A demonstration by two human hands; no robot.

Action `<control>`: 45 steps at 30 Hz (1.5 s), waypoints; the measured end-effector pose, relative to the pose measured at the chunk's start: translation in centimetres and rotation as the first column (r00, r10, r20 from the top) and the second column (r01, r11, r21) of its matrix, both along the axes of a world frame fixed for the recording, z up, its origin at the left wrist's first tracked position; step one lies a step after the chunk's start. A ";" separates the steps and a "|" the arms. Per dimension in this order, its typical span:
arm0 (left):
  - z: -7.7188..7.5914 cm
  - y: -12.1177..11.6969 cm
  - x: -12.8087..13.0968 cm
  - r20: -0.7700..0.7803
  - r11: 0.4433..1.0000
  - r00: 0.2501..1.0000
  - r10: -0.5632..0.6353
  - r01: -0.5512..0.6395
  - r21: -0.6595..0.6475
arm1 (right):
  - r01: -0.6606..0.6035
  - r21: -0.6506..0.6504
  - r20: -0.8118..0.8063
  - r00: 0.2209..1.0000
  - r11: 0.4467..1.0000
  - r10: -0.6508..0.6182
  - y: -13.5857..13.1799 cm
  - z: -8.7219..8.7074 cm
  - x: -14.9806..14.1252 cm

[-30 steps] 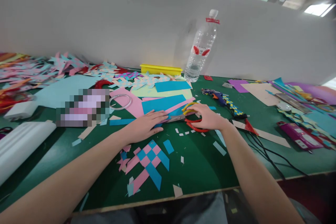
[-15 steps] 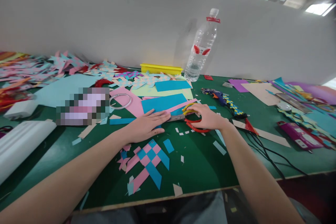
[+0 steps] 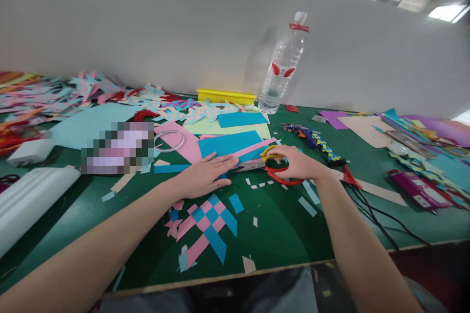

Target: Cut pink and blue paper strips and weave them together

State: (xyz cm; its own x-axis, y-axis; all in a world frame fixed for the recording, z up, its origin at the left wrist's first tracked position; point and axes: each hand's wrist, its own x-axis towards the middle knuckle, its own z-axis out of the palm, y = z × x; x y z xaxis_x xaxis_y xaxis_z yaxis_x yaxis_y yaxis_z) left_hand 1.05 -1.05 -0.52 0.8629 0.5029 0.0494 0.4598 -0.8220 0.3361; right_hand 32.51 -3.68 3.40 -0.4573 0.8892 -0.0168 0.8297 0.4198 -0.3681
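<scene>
Scissors (image 3: pixel 258 165) gripped in right hand (image 3: pixel 301 164), left hand (image 3: pixel 203 176) flat on paper (image 3: pixel 253 147); clear bottle (image 3: pixel 282 69) behind, contents unclear

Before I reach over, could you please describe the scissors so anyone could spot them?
On the green table, find the right hand. It holds the scissors, blades pointing toward the left hand. Their yellow and red handles set them apart from nearby paper scraps.

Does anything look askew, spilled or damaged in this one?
Nothing looks plainly spilled or damaged. The clear bottle appears to lean right, though the camera angle may cause that. Loose paper scraps litter the green tabletop near the woven paper fish, and a pixelated patch hides something at left.
</scene>
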 end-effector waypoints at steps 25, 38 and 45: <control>0.6 1.3 -1.0 -0.001 0.995 0.998 0.056 -0.055 0.086 | -0.018 0.081 0.000 1.000 0.997 0.018 0.8 -0.8 0.1; -0.4 2.1 -1.0 0.049 0.999 0.998 0.048 -0.049 0.022 | -0.017 0.079 -0.010 1.000 0.997 0.018 0.7 -0.7 0.0; -0.6 2.2 -0.9 0.033 0.999 0.998 0.048 -0.048 -0.018 | -0.040 0.062 -0.068 0.997 0.997 0.045 0.9 -1.3 -0.3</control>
State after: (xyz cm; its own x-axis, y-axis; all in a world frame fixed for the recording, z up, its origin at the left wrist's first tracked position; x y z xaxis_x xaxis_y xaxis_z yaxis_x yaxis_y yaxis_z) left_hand 0.15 1.17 -1.11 0.8358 0.5447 0.0684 0.4870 -0.7932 0.3656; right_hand 32.17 -2.78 2.08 -0.4929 0.8674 0.0690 0.7841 0.4771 -0.3969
